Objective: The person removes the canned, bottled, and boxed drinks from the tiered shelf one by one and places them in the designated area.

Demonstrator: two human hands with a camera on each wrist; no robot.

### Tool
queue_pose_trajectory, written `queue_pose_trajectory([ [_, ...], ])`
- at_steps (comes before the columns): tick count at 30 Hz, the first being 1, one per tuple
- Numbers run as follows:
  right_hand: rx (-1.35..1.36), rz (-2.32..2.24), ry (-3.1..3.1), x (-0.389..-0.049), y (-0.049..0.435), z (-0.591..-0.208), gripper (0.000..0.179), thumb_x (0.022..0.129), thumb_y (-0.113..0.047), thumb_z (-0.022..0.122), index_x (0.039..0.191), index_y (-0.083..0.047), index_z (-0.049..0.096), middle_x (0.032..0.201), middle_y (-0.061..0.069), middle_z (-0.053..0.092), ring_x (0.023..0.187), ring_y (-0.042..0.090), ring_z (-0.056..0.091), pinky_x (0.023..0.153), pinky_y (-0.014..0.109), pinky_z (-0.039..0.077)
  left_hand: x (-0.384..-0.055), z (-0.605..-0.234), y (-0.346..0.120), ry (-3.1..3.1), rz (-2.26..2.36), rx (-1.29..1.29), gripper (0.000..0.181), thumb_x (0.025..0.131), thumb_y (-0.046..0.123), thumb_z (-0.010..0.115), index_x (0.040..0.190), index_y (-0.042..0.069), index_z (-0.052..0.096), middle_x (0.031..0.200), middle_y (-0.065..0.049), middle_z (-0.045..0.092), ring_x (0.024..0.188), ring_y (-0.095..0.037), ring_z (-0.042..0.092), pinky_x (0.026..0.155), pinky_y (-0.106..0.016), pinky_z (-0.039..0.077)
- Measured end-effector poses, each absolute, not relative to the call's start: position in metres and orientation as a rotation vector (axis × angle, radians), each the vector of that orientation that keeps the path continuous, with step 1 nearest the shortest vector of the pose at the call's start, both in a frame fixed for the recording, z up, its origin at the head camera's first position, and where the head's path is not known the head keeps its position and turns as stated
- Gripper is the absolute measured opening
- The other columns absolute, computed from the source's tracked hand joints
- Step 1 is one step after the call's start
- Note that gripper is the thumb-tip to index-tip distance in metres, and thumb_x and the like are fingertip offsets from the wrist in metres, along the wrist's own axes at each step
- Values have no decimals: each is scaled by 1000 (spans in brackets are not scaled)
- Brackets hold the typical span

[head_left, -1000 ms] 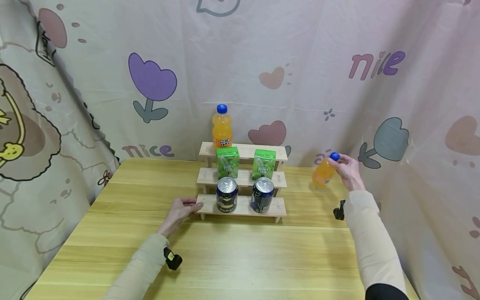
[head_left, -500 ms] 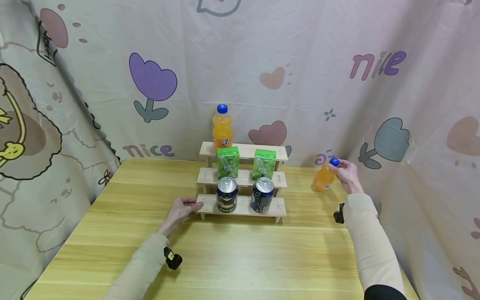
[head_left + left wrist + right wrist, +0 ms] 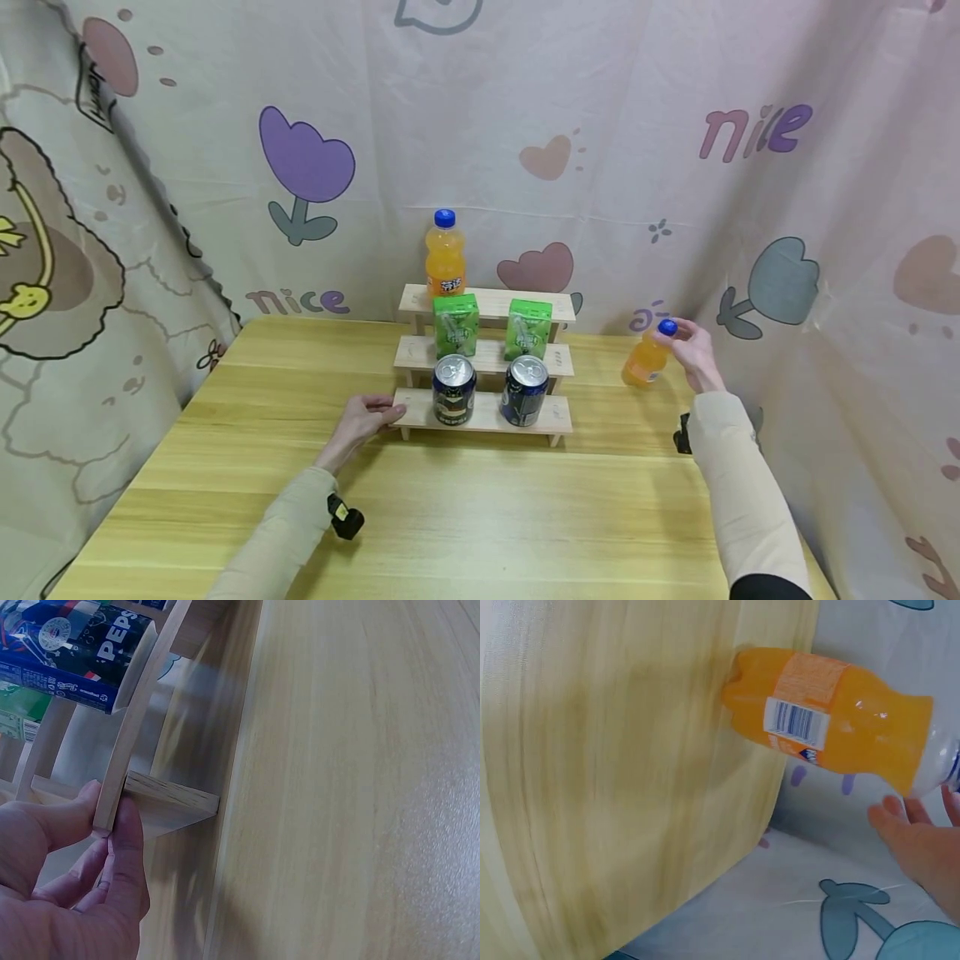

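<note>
My left hand (image 3: 365,423) pinches the left end of the lowest board of a three-step wooden display shelf (image 3: 555,414). In the left wrist view, thumb and fingers (image 3: 127,855) lie on opposite faces of that board. Out to the right, my right hand (image 3: 693,352) holds an orange soda bottle (image 3: 645,360) near its blue cap. The bottle leans slightly, its base close to the tabletop; whether it touches I cannot tell. In the right wrist view the bottle's barcode label (image 3: 796,722) shows, while the cap is mostly cut off.
Another orange soda bottle (image 3: 446,260) stands on the top step, at left. Two green drink cartons (image 3: 455,327) are on the middle step. Two dark blue Pepsi cans (image 3: 453,392) stand on the lowest step. A printed curtain (image 3: 615,100) hangs behind the wooden table (image 3: 480,517).
My right hand has lowered the orange soda bottle towards the tabletop, then shifted it slightly left. My left hand has stayed on the shelf.
</note>
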State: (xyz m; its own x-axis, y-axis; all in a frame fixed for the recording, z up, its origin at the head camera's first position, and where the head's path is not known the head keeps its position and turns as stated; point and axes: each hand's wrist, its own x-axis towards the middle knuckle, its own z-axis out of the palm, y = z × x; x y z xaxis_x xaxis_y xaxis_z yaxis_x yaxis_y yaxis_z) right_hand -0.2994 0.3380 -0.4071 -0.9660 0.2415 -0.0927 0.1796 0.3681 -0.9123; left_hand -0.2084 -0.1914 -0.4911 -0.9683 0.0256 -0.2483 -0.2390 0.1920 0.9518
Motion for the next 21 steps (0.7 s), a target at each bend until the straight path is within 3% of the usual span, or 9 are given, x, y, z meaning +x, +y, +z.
queue_pose_trajectory([
  [5, -354, 1644, -2492, -301, 332, -396, 75, 99, -34, 63, 158, -6, 26, 164, 22, 26, 150, 41, 27, 126, 55, 25, -208, -493, -192, 2278, 1843, -201, 49, 95, 11, 69, 131, -19, 52, 122, -32, 66, 84, -7, 68, 77, -22, 60],
  [11, -316, 1573, -2420, -304, 316, -375, 71, 98, -40, 63, 156, -10, 33, 163, 14, 33, 151, 33, 30, 126, 49, 27, -209, -493, -191, 2282, 1842, -200, 48, 95, 11, 69, 129, -19, 54, 122, -32, 66, 83, -7, 68, 77, -22, 60],
  [21, -101, 1646, -2305, -304, 278, -345, 67, 98, -35, 65, 152, -6, 38, 160, 18, 35, 151, 33, 28, 130, 47, 18, -208, -490, -191, 2325, 1791, -227, 50, 95, 15, 71, 129, -17, 55, 122, -31, 66, 85, -9, 68, 81, -29, 60],
])
